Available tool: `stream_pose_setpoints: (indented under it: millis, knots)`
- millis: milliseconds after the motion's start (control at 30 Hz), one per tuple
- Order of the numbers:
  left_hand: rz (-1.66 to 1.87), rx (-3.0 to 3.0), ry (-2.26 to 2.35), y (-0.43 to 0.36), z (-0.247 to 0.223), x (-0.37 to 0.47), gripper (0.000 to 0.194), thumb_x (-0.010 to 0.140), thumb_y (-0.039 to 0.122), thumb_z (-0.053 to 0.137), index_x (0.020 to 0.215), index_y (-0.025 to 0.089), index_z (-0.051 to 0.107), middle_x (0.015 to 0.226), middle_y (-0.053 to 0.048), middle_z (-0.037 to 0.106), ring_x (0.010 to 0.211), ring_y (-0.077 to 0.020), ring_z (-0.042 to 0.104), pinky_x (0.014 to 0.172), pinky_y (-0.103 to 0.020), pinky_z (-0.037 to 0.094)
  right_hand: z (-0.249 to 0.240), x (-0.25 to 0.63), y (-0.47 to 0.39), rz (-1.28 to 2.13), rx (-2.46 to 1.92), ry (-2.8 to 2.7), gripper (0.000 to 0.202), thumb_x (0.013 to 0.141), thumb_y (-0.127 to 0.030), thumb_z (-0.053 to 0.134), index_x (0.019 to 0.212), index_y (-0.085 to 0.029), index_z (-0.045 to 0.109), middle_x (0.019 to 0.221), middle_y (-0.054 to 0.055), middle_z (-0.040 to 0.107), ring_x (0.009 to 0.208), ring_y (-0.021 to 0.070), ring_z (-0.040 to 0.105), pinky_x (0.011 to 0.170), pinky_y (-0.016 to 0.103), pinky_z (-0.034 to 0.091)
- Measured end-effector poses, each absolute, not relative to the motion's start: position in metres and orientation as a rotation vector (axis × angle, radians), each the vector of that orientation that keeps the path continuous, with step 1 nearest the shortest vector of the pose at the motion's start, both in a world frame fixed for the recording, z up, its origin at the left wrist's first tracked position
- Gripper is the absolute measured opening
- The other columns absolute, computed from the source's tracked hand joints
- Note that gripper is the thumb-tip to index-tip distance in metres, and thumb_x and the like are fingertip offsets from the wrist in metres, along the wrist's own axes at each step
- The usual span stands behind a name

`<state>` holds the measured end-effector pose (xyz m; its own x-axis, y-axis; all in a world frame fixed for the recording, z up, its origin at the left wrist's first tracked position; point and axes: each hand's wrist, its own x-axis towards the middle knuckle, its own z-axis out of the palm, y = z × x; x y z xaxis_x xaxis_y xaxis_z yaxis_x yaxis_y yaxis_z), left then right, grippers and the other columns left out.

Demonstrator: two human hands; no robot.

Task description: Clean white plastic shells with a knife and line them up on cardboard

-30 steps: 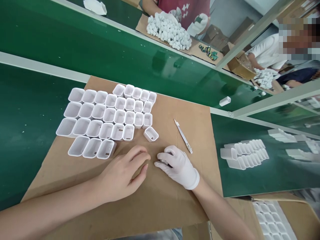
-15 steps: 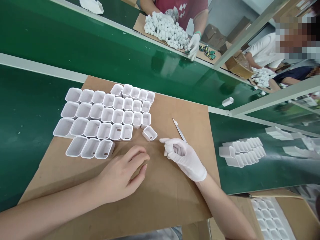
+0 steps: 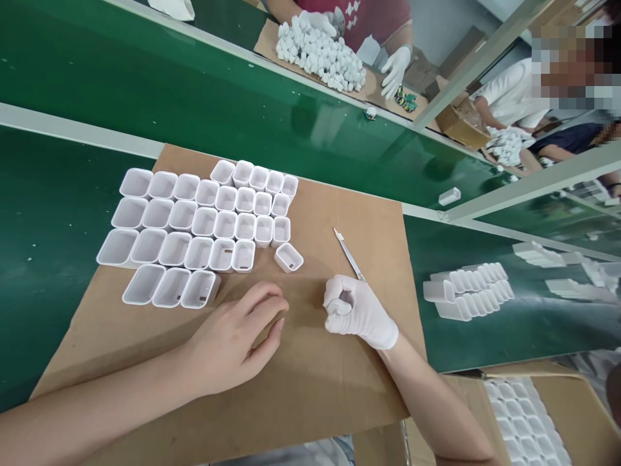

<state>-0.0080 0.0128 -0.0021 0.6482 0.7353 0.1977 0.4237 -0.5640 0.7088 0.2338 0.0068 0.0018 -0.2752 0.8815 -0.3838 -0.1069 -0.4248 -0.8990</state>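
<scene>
My left hand (image 3: 237, 340) is bare and hovers over the brown cardboard (image 3: 310, 395), fingers curved and apart, nothing in them. My right hand (image 3: 361, 314), in a white glove, has its fingers curled in; whether something small is inside cannot be made out. Rows of open white plastic housings (image 3: 183, 215) stand left of centre on the cardboard. A single white housing (image 3: 289, 257) lies tilted between the rows and my right hand, a small dark mark inside it. Just above my right hand lies a pair of tweezers (image 3: 348, 253).
Stacked white housings (image 3: 468, 291) lie on the green surface at right. A lone white housing (image 3: 449, 196) sits on the green belt (image 3: 291, 129). Across it, a person in red works at a pile of white pieces (image 3: 317, 55). A box of white parts (image 3: 526, 421) is lower right.
My right hand has curled its fingers, which were more extended. The person across has drawn a gloved hand back, and a small white piece now lies on the belt there.
</scene>
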Motion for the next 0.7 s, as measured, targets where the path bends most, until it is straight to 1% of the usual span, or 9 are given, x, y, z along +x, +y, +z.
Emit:
stream_pose_setpoints:
  millis: [67,167,267,333,400,500,567,633,700]
  knots:
    - [0.654,2.233,0.884,0.013,-0.002,-0.008,0.016,0.093,0.011,0.044,0.105,0.018,0.052,0.109,-0.006,0.052,0.069,-0.0095,0.053,0.049,-0.017,0.044,-0.001,0.238,0.006,1.735,-1.261,-1.159,0.046,0.061,-0.046,0.086,0.060,-0.018,0.049,0.052,-0.006,0.042,0.045,0.0058,0.033,0.040,0.020,0.027]
    - [0.661,2.223,0.872,0.013,-0.002,-0.008,0.016,0.093,0.011,0.044,0.104,0.018,0.053,0.108,-0.007,0.052,0.069,-0.0095,0.053,0.046,-0.016,0.043,-0.006,0.245,0.004,1.703,-1.240,-1.257,0.059,0.084,-0.066,0.056,0.052,-0.017,0.049,0.047,-0.002,0.046,0.036,0.0062,0.034,0.037,0.023,0.023]
    - [0.657,2.218,0.873,0.013,-0.003,-0.009,0.015,0.093,0.011,0.045,0.104,0.018,0.053,0.107,-0.007,0.051,0.067,-0.0091,0.051,0.045,-0.015,0.042,-0.007,0.248,0.002,1.692,-1.221,-1.260,0.061,0.095,-0.062,0.038,0.058,-0.017,0.055,0.044,-0.003,0.043,0.035,0.0063,0.029,0.040,0.024,0.026]
    - [0.664,2.218,0.872,0.013,-0.003,-0.009,0.015,0.093,0.011,0.045,0.104,0.018,0.053,0.107,-0.007,0.051,0.067,-0.0087,0.051,0.045,-0.014,0.042,-0.004,0.247,0.003,1.764,-1.157,-1.231,0.050,0.096,-0.057,0.042,0.077,-0.016,0.062,0.050,-0.003,0.049,0.040,0.0080,0.037,0.045,0.024,0.031]
    - [0.664,2.216,0.873,0.013,-0.003,-0.009,0.016,0.092,0.011,0.045,0.104,0.018,0.053,0.107,-0.006,0.051,0.067,-0.0086,0.051,0.045,-0.014,0.042,-0.001,0.245,0.006,1.872,-1.070,-1.147,0.034,0.094,-0.052,0.053,0.093,-0.018,0.059,0.072,0.002,0.062,0.052,0.0099,0.051,0.048,0.023,0.035]
    - [0.644,2.212,0.882,0.013,-0.004,-0.009,0.016,0.093,0.011,0.046,0.105,0.018,0.052,0.108,-0.006,0.051,0.067,-0.0085,0.050,0.044,-0.014,0.042,0.004,0.242,0.011,1.951,-0.969,-0.978,0.026,0.088,-0.039,0.068,0.094,-0.021,0.050,0.102,0.005,0.064,0.077,0.0123,0.064,0.061,0.022,0.046]
    - [0.639,2.217,0.885,0.013,-0.004,-0.009,0.016,0.093,0.011,0.046,0.105,0.018,0.052,0.108,-0.006,0.051,0.066,-0.0085,0.050,0.045,-0.014,0.043,0.005,0.241,0.012,1.944,-0.944,-0.928,0.031,0.086,-0.037,0.071,0.103,-0.024,0.049,0.106,0.005,0.063,0.088,0.0145,0.066,0.071,0.024,0.050]
    - [0.644,2.225,0.885,0.012,-0.004,-0.009,0.016,0.093,0.011,0.045,0.105,0.018,0.052,0.108,-0.006,0.052,0.067,-0.0091,0.051,0.045,-0.015,0.043,0.003,0.242,0.012,1.939,-0.948,-0.938,0.041,0.086,-0.042,0.069,0.118,-0.024,0.049,0.107,0.006,0.062,0.085,0.0157,0.067,0.069,0.025,0.052]
    - [0.653,2.231,0.881,0.012,-0.003,-0.009,0.016,0.093,0.011,0.045,0.104,0.018,0.052,0.107,-0.007,0.052,0.069,-0.0097,0.052,0.044,-0.015,0.042,0.001,0.244,0.010,1.964,-0.937,-0.987,0.047,0.089,-0.050,0.061,0.124,-0.021,0.050,0.099,0.006,0.063,0.068,0.0137,0.066,0.053,0.023,0.050]
